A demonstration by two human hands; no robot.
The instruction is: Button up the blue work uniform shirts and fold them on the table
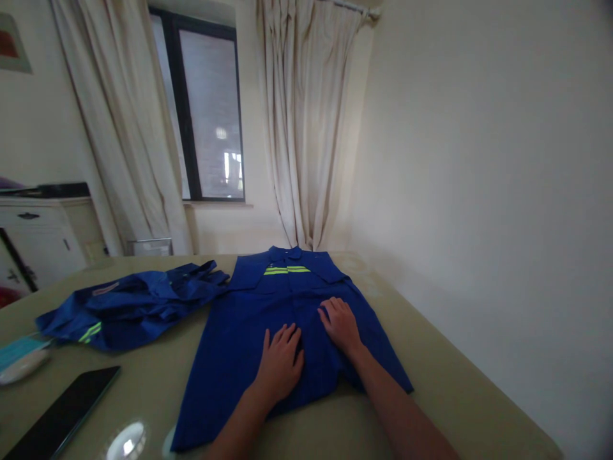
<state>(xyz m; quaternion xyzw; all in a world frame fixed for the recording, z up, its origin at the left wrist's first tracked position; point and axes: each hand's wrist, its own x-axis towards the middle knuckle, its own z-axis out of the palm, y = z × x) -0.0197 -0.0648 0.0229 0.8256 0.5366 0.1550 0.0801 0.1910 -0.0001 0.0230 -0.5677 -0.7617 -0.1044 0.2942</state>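
Observation:
A blue work jacket (239,348) with yellow-green stripes lies spread on the table, its collar at the far end and its sleeves folded across the upper part. My left hand (280,361) rests flat on the lower middle of the jacket, fingers spread. Farther up and to the right, my right hand (340,321) lies on the cloth with its fingers slightly bent and apart. Neither hand grips anything. To the left lies a second blue garment (138,306), crumpled, with a striped band showing.
On the table (460,390), a dark phone or tablet (64,412) lies at the near left. Beyond it are a light blue face mask (19,351) and a white, rounded object (25,367). A wall (498,191) runs along the right side; curtains (311,115) hang behind.

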